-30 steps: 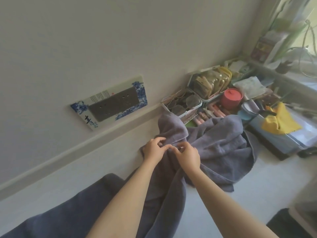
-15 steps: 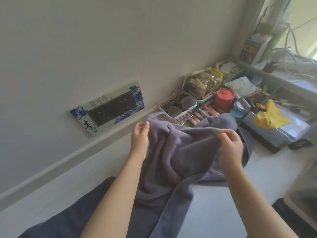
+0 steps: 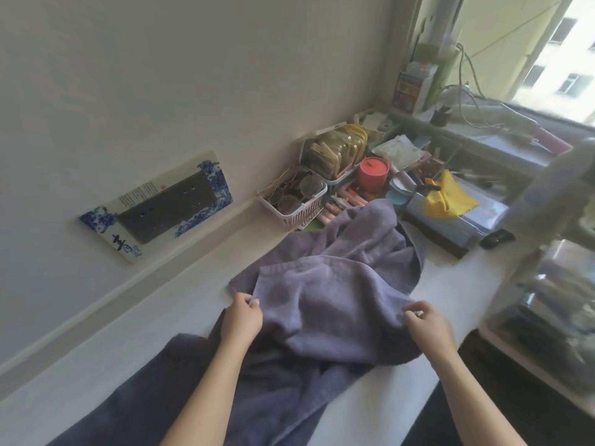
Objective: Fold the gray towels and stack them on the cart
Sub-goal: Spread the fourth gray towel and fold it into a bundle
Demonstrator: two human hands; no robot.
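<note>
A white surface point(image 3: 180, 320) runs along the wall from about 7 o'clock up toward 1 o'clock, and most of its middle is covered by a gray towel point(image 3: 325, 297), rumpled and only partly spread, with one end trailing off toward 7 o'clock and the far end bunched against the clutter at 12 to 1 o'clock. The person's left hand point(image 3: 241, 320) pinches the towel's near-left corner between thumb and curled fingers point(image 3: 254, 302), while the right hand point(image 3: 428, 323) pinches the edge on the opposite side, its fingers likewise curled onto the cloth; the stretch of towel between the two hands lies loosely draped (not flat). On the wall at 9 o'clock sits a dark socket panel with a blue-and-white frame point(image 3: 157, 207). Beyond the towel, at 12 o'clock, a white basket point(image 3: 296, 201) holds round lenses or glasses, just beside a second bin of packets point(image 3: 335, 152). A yellow cloth point(image 3: 446, 197) lies at 1 o'clock, and a red lidded jar point(image 3: 373, 173) stands between the bins and that cloth.
</note>
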